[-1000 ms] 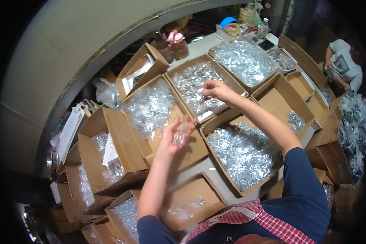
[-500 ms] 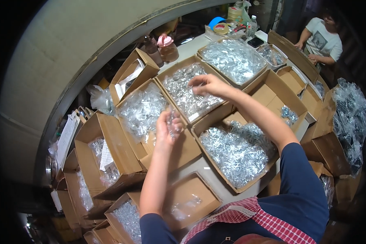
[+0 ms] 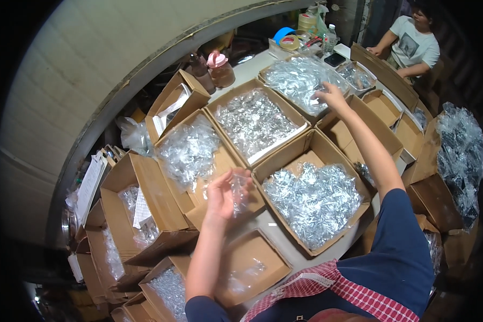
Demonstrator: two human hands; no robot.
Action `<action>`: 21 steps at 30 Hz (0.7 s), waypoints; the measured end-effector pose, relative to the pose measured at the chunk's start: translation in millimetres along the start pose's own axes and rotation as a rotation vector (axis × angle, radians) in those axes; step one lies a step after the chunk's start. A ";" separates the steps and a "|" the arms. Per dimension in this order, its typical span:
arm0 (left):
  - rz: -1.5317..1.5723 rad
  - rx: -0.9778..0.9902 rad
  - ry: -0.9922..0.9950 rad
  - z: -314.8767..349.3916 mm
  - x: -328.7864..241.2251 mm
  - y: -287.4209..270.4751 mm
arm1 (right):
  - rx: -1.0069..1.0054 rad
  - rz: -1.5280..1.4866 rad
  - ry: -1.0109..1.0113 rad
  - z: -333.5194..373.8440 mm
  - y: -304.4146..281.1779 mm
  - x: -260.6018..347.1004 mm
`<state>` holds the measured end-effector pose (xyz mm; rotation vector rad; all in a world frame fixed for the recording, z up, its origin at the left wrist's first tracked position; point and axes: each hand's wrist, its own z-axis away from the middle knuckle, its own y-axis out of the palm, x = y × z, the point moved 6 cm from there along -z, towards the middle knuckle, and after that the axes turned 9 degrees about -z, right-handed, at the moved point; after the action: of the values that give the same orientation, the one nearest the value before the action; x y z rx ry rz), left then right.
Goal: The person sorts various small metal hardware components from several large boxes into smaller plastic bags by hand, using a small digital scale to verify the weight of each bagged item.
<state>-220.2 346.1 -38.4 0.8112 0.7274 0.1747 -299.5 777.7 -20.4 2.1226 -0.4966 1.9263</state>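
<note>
My left hand (image 3: 221,194) is raised over the near end of a cardboard box, its fingers curled round a small clear plastic bag (image 3: 240,197). Shiny bits show in the bag, too blurred to name. Farther off, my right hand (image 3: 333,98) reaches to the near right side of a box heaped with clear packets of silvery parts (image 3: 300,78). Its thumb and fingers are bent and apart, with nothing distinct between them. Between my hands, one box holds loose small metal pieces (image 3: 255,121), and a nearer one holds a pile of silvery screw-like parts (image 3: 314,204).
More clear packets (image 3: 188,145) fill the box left of centre. A shallow box (image 3: 276,252) with a few bags lies close to me. Tall cardboard boxes (image 3: 158,193) crowd the left. Bottles, tape rolls and a phone (image 3: 335,59) stand at the back. Another person (image 3: 413,48) sits far right.
My right hand has moved from the box of loose metal pieces, right and away, to the box of packets. My left hand has come slightly nearer and right, still holding the bag.
</note>
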 end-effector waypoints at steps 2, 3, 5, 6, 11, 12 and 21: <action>0.003 0.106 -0.093 -5.1 21.8 20.1 | 0.111 -0.318 0.272 52.6 22.7 31.8; -0.067 0.105 -0.091 -10.7 32.5 22.7 | 0.217 -0.327 0.277 76.1 36.8 51.2; -0.209 0.100 -0.131 -13.1 53.4 43.5 | 0.308 -0.364 0.335 121.1 46.3 61.4; -0.229 0.124 -0.144 -10.9 61.8 54.6 | 0.491 -0.372 0.348 143.9 64.7 76.8; -0.574 -0.016 0.073 17.1 69.8 77.9 | 1.020 -0.193 0.322 209.4 73.9 79.5; -0.550 -0.012 0.114 29.1 64.9 75.2 | 0.912 -0.008 0.287 191.8 43.0 65.6; -1.111 0.106 -0.115 108.8 55.9 -16.8 | -0.044 1.173 0.444 156.6 -220.1 -83.7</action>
<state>-109.5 292.1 -29.2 0.4165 0.9857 -0.9057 -75.2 925.7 -108.3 1.3008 -1.9223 2.7245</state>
